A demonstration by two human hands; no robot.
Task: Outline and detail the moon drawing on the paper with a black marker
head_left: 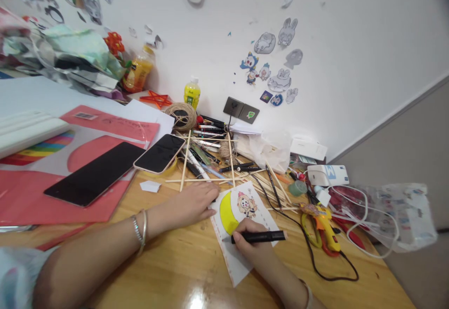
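A white sheet of paper (238,264) lies tilted on the wooden table, bearing a yellow crescent (228,215) and a small cartoon figure (246,204). My right hand (250,241) grips a black marker (264,237), its tip at the paper just below the crescent. My left hand (194,201) lies at the paper's left edge, thumb apart from the fingers. A small dark thing shows by its fingertips; what it is I cannot make out. Thin wooden sticks (184,161) cross each other just beyond both hands.
Two phones (159,153) lie at the left, one partly on a red-and-white sheet (121,201). Pens and a twine roll (182,116) crowd the back, near a yellow-capped bottle (139,70). At right are a yellow glue gun (326,229), its black cord and plastic bags (403,210).
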